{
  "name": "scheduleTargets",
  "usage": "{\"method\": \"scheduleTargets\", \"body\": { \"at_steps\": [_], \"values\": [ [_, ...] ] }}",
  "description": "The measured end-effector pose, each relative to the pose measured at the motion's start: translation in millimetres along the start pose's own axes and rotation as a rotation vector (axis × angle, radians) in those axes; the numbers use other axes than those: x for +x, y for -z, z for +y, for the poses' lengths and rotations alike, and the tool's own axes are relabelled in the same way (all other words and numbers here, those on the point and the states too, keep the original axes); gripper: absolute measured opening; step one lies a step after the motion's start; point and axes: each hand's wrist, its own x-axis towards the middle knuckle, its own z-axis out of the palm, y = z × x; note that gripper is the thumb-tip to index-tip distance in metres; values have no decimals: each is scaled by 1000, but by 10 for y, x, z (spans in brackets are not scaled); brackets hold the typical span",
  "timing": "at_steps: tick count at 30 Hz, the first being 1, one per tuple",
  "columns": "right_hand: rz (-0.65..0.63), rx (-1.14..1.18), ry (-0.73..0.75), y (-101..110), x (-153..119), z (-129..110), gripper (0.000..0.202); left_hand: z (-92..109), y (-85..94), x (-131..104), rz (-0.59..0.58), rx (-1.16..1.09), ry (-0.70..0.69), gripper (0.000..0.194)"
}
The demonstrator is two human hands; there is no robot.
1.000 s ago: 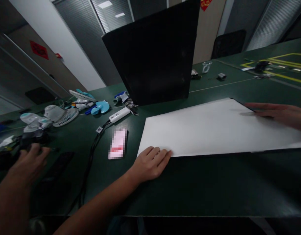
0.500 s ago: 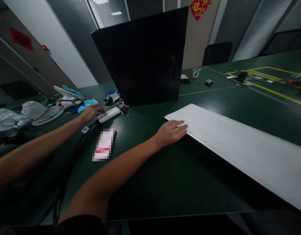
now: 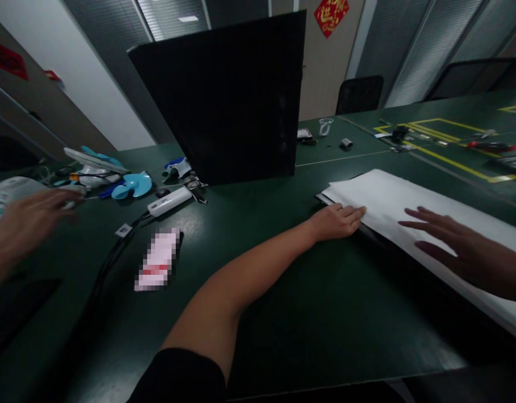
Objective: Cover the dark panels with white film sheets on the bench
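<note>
My left hand (image 3: 337,221) is closed on the near-left edge of a large white sheet (image 3: 392,196), fingertips on top and thumb hidden. The sheet lies over a flat dark-edged panel (image 3: 373,238), and several layers show apart at its left corner. My right hand (image 3: 463,246) has come in from the right edge, fingers spread above the white surface; whether it touches is hard to tell. Another person's blurred hand (image 3: 31,221) is at the far left, near a pale object I cannot make out.
A tall black panel (image 3: 232,101) stands upright at the back. Left of it are a white power strip (image 3: 169,201) with black cables, blue fan blades (image 3: 132,184) and a blurred-out phone (image 3: 159,260). A clear cup (image 3: 325,126) and small parts lie farther right on the green table (image 3: 283,268).
My left hand has shifted right along the sheet's edge and closed on it. My right hand has entered view. The other person's hand has moved left, away from the power strip.
</note>
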Motion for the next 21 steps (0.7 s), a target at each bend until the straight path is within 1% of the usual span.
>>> {"method": "scheduleTargets", "body": {
  "at_steps": [1,3,5,7,9,13,16,18,20,21],
  "values": [
    [-39,-2,16,-54,97,-68,69,0,-13,47,-2,11,1,44],
    [-126,-25,-25,-165,262,-149,70,-6,-32,109,-3,31,4,49],
    [-224,-31,-87,-262,373,-173,71,-11,-45,132,-14,51,13,50],
    [-291,-17,-133,-324,444,-179,71,-10,-56,128,-30,66,23,48],
    [-323,-5,-156,-348,503,-192,71,-3,-63,114,-32,78,44,48],
    [-334,-4,-205,-354,678,-160,71,11,-50,82,-14,88,99,51],
    [-317,-21,-263,-400,873,30,72,29,3,42,-36,52,90,45],
    [-295,-38,-326,-454,1011,243,72,62,59,-9,-43,29,89,40],
    [-265,-55,-400,-517,1129,495,75,122,135,-94,-56,27,141,38],
    [-251,-61,-430,-547,1173,629,77,162,183,-154,-84,28,180,37]
  ]
}}
